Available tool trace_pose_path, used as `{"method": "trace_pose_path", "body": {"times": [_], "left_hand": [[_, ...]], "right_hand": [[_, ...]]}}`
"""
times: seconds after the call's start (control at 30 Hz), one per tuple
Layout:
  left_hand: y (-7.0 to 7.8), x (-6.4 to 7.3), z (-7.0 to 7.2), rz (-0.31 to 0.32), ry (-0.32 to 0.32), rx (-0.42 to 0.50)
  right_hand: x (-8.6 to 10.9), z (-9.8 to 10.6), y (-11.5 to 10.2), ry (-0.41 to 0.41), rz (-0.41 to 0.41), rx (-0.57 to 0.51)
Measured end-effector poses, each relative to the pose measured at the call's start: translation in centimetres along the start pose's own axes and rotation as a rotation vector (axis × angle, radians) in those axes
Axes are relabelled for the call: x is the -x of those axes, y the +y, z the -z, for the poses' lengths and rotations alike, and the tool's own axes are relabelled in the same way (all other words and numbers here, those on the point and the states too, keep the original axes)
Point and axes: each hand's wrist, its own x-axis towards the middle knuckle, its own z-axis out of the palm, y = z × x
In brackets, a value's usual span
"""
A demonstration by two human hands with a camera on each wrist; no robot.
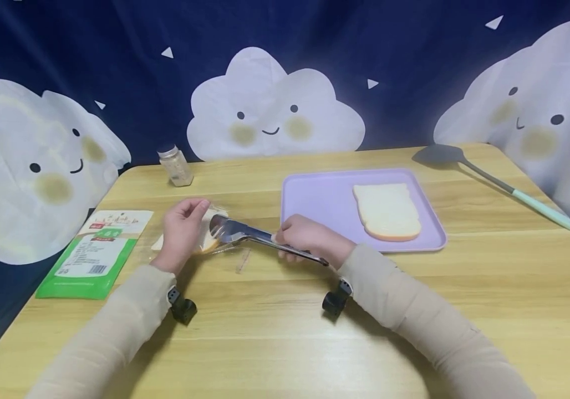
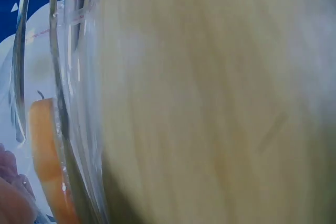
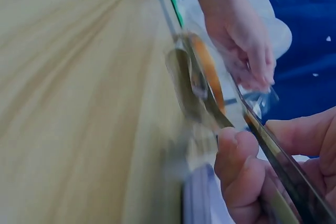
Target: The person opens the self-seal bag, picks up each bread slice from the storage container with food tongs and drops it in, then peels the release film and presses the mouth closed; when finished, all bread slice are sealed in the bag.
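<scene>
My left hand (image 1: 182,230) pinches the top of a clear plastic bag (image 2: 86,103) at the left of the table. Inside the bag is a slice of bread (image 1: 207,241), its orange-brown crust showing in the left wrist view. My right hand (image 1: 310,235) grips metal tongs (image 1: 255,233) between thumb and fingers. The tongs point left, with their spoon-shaped ends at the mouth of the bag and overlapping the bread's edge. In the right wrist view the tong arms stand apart, near the crust. My left hand covers part of the slice.
Right of centre, a lilac tray (image 1: 315,194) bears another bread slice (image 1: 388,210). A green-and-white packet (image 1: 92,255) lies at the left, with a small jar (image 1: 176,166) behind it. A turner (image 1: 489,177) with a mint handle lies far right. A clear strip (image 1: 242,260) lies near the bag.
</scene>
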Motion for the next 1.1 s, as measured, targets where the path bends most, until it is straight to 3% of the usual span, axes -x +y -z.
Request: {"method": "trace_pose_path", "body": {"times": [0.1, 0.23, 0.5, 0.77, 1.0, 1.1], "left_hand": [[-0.1, 0.0, 0.2, -0.037, 0.035, 0.033], [0.0, 0.3, -0.2, -0.1, 0.016, 0.074], [0.4, 0.6, -1.2, -0.114, 0.003, 0.096], [0.3, 0.5, -1.4, -0.03, 0.033, 0.06], [0.1, -0.9, 0.4, 0.023, -0.038, -0.078], [0.4, -1.4, 1.1, 0.044, -0.019, -0.096]], "right_hand": [[0.2, 0.4, -0.1, 0.004, 0.004, -0.006], [0.1, 0.4, 0.0, 0.012, 0.011, -0.007], [-0.1, 0.5, 0.1, 0.087, 0.035, -0.065], [-0.5, -0.2, 0.3, 0.05, 0.057, 0.035], [0.3, 1.3, 0.5, 0.004, 0.082, 0.008], [0.6, 2.7, 0.3, 0.031, 0.099, 0.033]]}}
